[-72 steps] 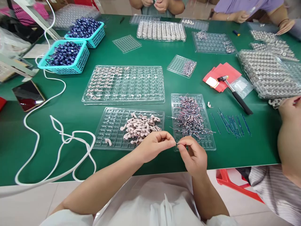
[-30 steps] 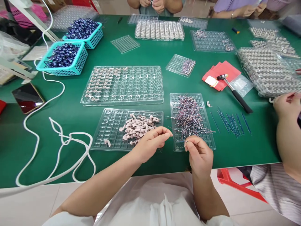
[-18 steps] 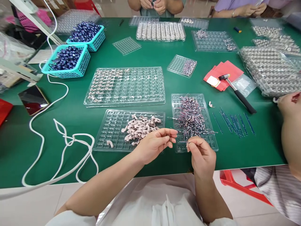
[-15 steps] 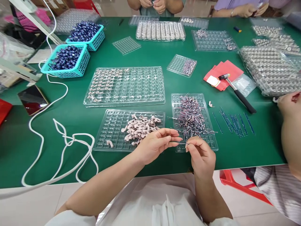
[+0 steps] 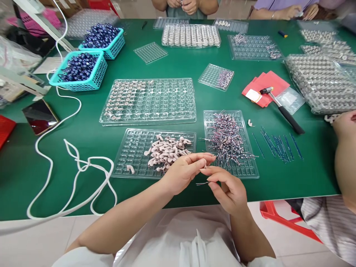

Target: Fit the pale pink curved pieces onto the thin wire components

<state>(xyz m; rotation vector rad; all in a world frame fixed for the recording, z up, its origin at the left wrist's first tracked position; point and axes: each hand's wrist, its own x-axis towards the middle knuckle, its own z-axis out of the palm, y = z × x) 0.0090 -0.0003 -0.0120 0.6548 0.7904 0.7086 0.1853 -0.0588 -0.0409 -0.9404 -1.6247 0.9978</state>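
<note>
My left hand (image 5: 183, 171) is closed, its thumb and fingers pinching a small beige plastic shell (image 5: 205, 166), mostly hidden by the fingertips. My right hand (image 5: 228, 188) is close beside it, thumb and index finger pinched on a small wired part (image 5: 202, 183) whose thin wires stick out to the left. Behind my left hand, a pile of beige curved shells (image 5: 168, 150) lies on a clear blister tray (image 5: 132, 148). Beyond my right hand, a heap of small wired parts (image 5: 226, 135) covers much of another clear tray (image 5: 246, 126).
A large clear tray (image 5: 167, 102) partly filled with shells lies farther back. Blue baskets (image 5: 94, 74) and a white cable (image 5: 50, 163) are at left. A hammer (image 5: 290, 118), blue strips (image 5: 278, 146) and stacked trays (image 5: 319, 85) lie at right. Other people's arms appear at the edges.
My right hand has moved left to my left hand and turned, bringing the wired part nearer me. The left thumb has closed, and the beige shell now shows at its tip.
</note>
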